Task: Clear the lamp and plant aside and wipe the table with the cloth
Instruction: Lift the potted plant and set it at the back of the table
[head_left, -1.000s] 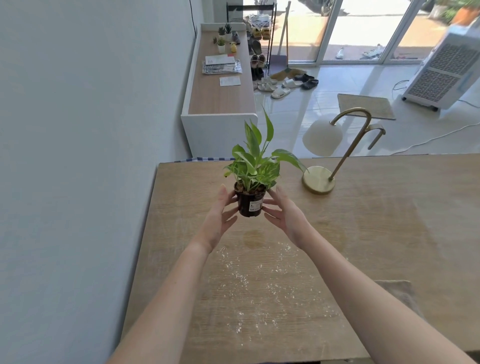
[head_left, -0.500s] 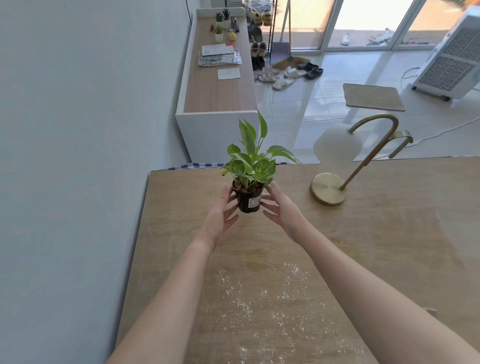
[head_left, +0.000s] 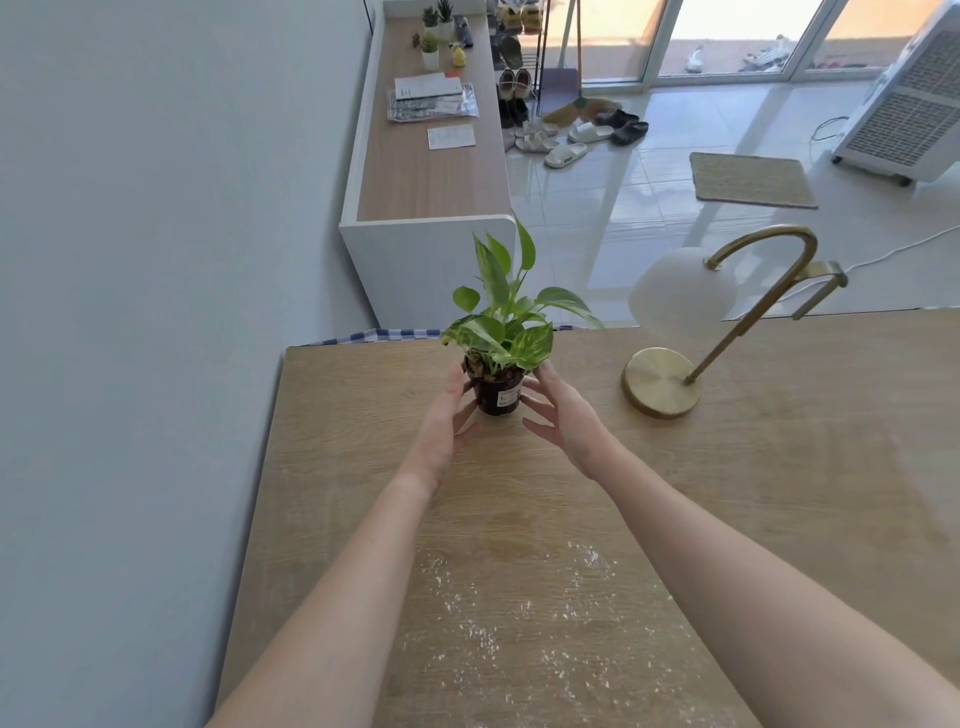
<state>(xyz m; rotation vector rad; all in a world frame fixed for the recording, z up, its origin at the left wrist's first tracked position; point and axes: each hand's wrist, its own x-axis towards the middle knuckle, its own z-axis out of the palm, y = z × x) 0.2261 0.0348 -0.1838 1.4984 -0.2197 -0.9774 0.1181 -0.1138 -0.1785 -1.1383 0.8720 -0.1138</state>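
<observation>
A small green plant in a black pot (head_left: 497, 397) stands near the far left part of the wooden table (head_left: 779, 493). My left hand (head_left: 441, 421) cups the pot's left side, fingers curled behind it. On the pot's right side, the straight, spread fingers of my right hand (head_left: 563, 418) touch it. To the right, by the far edge, stands the brass lamp (head_left: 662, 382) with its white globe (head_left: 680, 293). White crumbs (head_left: 498, 623) lie scattered on the near middle of the table. No cloth is in view.
A grey wall (head_left: 156, 312) runs along the table's left edge. Beyond the far edge are a low white cabinet (head_left: 426, 171) with papers and small pots, shoes, a floor mat (head_left: 750, 179) and a white cooler (head_left: 909, 104).
Both hands have carried the plant away from me toward the table's far left and lowered it onto or just above the surface. The view has tilted forward, and the cloth has left the frame.
</observation>
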